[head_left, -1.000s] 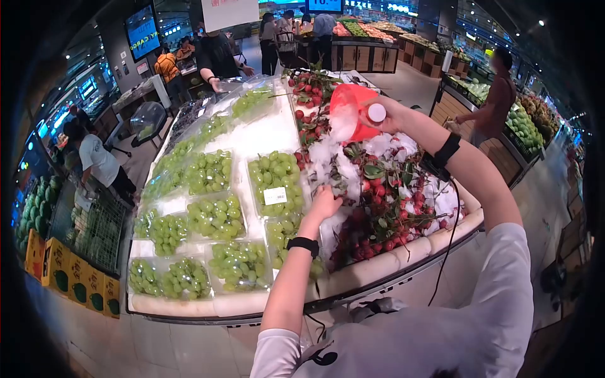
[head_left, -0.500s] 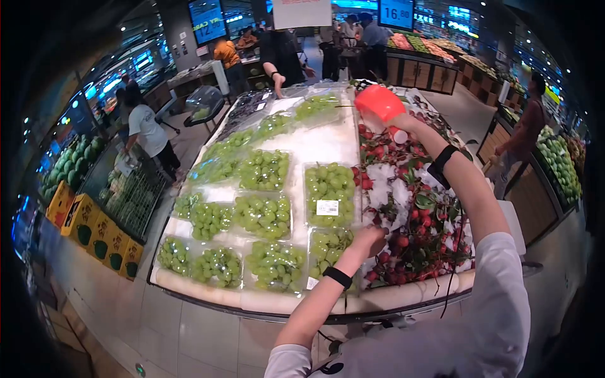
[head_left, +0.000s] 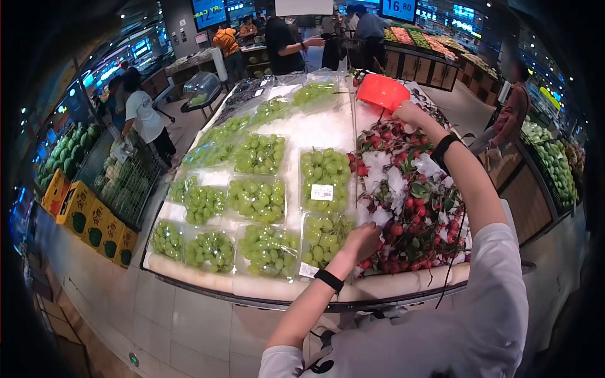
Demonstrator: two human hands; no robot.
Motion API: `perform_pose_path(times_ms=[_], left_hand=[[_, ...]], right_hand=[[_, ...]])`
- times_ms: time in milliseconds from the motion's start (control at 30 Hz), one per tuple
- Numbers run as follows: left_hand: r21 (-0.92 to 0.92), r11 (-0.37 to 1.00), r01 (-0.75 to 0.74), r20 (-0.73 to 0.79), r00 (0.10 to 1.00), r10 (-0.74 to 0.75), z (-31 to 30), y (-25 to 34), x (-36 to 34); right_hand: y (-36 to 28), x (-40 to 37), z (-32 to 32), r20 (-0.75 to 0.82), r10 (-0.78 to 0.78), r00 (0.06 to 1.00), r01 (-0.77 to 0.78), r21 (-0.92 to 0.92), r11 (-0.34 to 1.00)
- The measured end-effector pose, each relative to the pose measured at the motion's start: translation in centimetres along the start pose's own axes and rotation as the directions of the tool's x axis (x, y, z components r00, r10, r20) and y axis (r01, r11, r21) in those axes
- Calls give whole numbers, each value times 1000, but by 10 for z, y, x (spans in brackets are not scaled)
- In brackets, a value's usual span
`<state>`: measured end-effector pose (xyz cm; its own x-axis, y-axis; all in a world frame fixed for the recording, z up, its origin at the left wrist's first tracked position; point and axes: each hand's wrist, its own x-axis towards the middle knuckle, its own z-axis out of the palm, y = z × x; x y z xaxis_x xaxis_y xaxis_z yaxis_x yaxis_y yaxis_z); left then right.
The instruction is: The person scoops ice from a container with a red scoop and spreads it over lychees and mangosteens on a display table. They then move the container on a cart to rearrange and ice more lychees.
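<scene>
1. Red scoop (head_left: pixel 381 92) is gripped in the right hand (head_left: pixel 408 113), raised over the far end of the lychees (head_left: pixel 419 211).
2. Left hand (head_left: pixel 360 242) lies curled on the near lychees; whether it grips any cannot be told.
3. Crushed ice (head_left: pixel 396 183) lies among them, with packed green grapes (head_left: pixel 324 179) just beside.

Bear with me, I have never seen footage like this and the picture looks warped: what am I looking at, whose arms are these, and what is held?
There is no machine here. A person wears one camera on the head, looking forward and down, so both arms reaching in are their own; the wide lens bends the edges. The right hand grips a red scoop above a shop display. The left hand rests among red fruit with leaves and crushed ice; whether it grips anything is unclear. Beside them lie packs of green grapes. Other people stand farther back.
</scene>
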<state>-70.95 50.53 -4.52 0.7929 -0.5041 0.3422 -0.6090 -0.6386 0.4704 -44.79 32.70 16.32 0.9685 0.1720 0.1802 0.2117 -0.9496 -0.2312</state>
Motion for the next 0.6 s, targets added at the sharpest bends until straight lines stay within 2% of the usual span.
perform_pose_path(times_ms=[33,67,100,133,167,200,233,267,300,333,367,433,467,500,533,567,600], left_hand=[[-6,1000,-30,-65,997,30,2,1,-1],[-10,1000,-20,-55,998,20,4,2,0],[-22,998,-61,-135,989,57,12,-1,-2],[-21,996,-82,-171,982,77,19,-1,-6],[-13,995,-101,-207,974,97,26,-2,-8],[-8,998,-65,-140,988,64,42,-6,-7],[0,999,-33,-74,997,33,51,-14,-6],[120,993,-25,17,1000,23,27,5,-8],[100,993,-55,63,997,49,36,-2,-7],[127,989,-77,-4,997,79,31,2,-11],[157,982,-102,-67,991,113,24,8,-15],[160,977,-143,-228,957,178,25,10,-17],[86,987,-136,-265,952,154,32,10,-16],[94,974,-208,-362,904,228,21,17,-20],[54,977,-204,-398,893,209,11,25,-21],[13,978,-207,-436,879,192,2,31,-21],[50,970,-237,-521,823,228,8,31,-18]], right_hand=[[-3,-4,0,1,44,999,-44,53,998],[-4,-9,-3,86,89,992,-95,65,993],[-9,-20,-7,22,23,999,-21,-63,998],[1,-22,1,-122,-77,990,58,-151,987],[25,-10,12,-159,-91,983,76,-94,993],[11,-32,-3,-122,-233,965,220,-107,970],[36,-21,8,-185,-190,964,172,-110,979],[40,-23,-2,41,-67,997,68,-8,998],[28,-46,-13,16,-43,999,43,47,998],[35,-52,-9,-64,-73,995,76,48,996],[26,-70,-16,-31,-11,999,14,104,994],[41,-86,-6,-209,-119,971,112,-46,993],[53,-88,-5,-222,-146,964,124,-111,986],[53,-93,-17,-95,-96,991,88,-77,993],[39,-107,-34,47,-32,998,33,-18,999],[45,-112,-27,46,-39,998,40,-22,999],[61,-116,-21,-109,-71,992,68,-22,997]])
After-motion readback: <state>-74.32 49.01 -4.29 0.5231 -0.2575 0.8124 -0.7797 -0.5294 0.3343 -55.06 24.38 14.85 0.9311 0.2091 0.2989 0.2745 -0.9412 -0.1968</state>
